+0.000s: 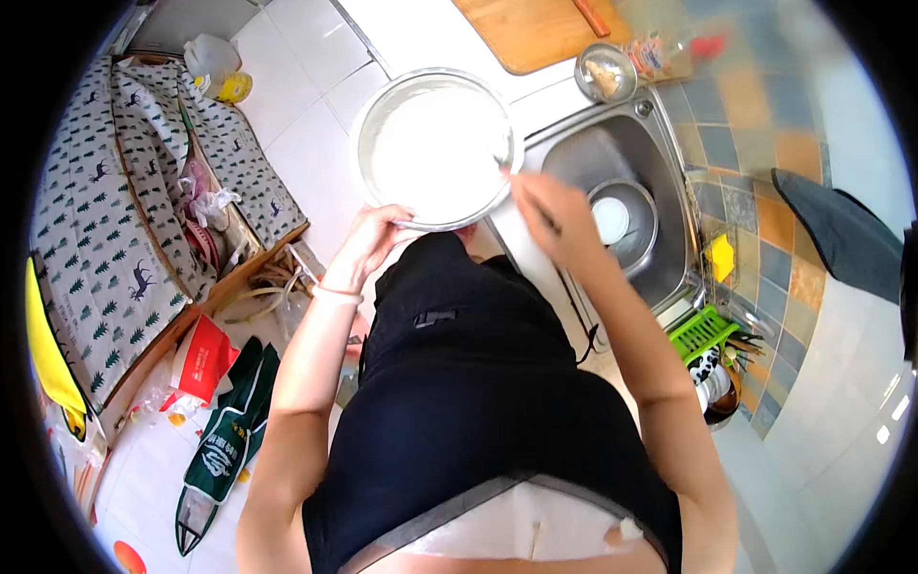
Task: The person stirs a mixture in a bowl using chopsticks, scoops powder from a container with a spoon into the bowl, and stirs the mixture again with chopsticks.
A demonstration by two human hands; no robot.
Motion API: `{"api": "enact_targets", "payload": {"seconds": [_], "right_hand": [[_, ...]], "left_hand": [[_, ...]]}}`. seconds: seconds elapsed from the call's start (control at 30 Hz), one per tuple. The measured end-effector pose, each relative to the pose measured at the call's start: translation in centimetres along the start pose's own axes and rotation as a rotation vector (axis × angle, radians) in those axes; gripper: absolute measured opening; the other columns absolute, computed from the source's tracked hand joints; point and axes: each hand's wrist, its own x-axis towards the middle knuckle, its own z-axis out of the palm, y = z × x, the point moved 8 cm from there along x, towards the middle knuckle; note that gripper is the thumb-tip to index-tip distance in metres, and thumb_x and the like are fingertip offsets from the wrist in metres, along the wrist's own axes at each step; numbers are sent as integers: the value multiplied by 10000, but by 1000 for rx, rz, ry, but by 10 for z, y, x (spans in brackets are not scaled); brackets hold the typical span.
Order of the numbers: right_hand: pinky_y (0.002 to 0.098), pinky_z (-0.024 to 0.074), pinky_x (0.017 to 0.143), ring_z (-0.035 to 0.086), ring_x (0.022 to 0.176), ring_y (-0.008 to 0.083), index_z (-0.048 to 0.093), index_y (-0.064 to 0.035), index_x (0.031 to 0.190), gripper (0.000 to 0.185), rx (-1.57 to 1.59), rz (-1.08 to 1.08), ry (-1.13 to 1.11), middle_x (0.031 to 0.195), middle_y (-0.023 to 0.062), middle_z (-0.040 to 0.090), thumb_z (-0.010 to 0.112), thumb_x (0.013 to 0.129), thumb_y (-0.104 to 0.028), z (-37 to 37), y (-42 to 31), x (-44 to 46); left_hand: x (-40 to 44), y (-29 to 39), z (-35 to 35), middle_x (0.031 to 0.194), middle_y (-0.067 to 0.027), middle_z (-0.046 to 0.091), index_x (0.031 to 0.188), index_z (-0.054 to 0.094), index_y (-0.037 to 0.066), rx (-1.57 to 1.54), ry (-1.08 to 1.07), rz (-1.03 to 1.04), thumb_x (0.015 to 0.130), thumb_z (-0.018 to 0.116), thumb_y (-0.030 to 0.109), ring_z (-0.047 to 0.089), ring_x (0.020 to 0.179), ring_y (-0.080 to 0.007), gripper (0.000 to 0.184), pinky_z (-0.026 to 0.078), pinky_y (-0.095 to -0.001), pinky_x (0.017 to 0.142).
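A round metal basin [368, 153] is held in front of my body, with bright white contents [440, 153] whose texture is washed out by glare. My left hand [378, 237] grips its near-left rim, thumb on top. At the right rim, my right hand [557, 218] is closed around a thin utensil [545, 216], whose dark end shows by the fist. Its other end reaches over the basin's right edge; the kind of utensil is blurred. A small metal bowl [612, 59] with a pale beige lump in it stands beyond the sink's far end.
To the right, a steel sink [583, 153] holds a metal bowl [650, 215] with a white round item. A wooden cutting board [507, 43] lies at the back. Green rack [698, 335] and utensils sit beside the sink. Cloth-covered shelving [134, 210] and bags line the left.
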Motion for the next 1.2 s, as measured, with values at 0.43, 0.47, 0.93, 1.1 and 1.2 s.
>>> {"api": "enact_targets", "payload": {"seconds": [0.43, 0.47, 0.93, 1.1, 1.2], "right_hand": [[385, 522, 739, 678, 823, 331, 672, 3, 1081, 211, 59, 65, 109, 963, 203, 685, 601, 896, -69, 16, 14, 39], [374, 520, 735, 673, 819, 338, 667, -3, 1107, 234, -32, 42, 104, 955, 200, 688, 607, 884, -39, -2, 24, 29], [364, 528, 738, 682, 834, 332, 673, 17, 1066, 194, 106, 6, 105, 952, 204, 688, 578, 909, -46, 10, 20, 58], [351, 527, 706, 690, 799, 307, 678, 27, 1033, 176, 85, -40, -23, 927, 202, 692, 569, 911, -38, 35, -10, 31], [366, 515, 708, 670, 790, 326, 678, 16, 1028, 172, 77, 16, 103, 899, 193, 683, 585, 897, -43, 9, 26, 63]], "left_hand": [[33, -25, 5, 994, -239, 640, 992, 572, -175, -48, -2, -79, 841, 500, -68, 676, 937, -312, 199, 598, -407, 859], [24, -9, 4, 956, -227, 643, 932, 585, -162, -69, 17, -55, 841, 507, -67, 678, 907, -297, 153, 603, -397, 837], [45, -11, 10, 1036, -264, 629, 1025, 543, -193, -28, -14, -42, 847, 509, -64, 670, 985, -335, 223, 599, -405, 883], [70, -7, -16, 1007, -234, 633, 907, 586, -160, 5, 12, -18, 857, 540, -45, 678, 933, -309, 134, 609, -384, 849], [52, -4, 18, 944, -211, 641, 889, 595, -152, -55, -26, -83, 858, 546, -38, 679, 892, -288, 128, 609, -367, 834]]}}
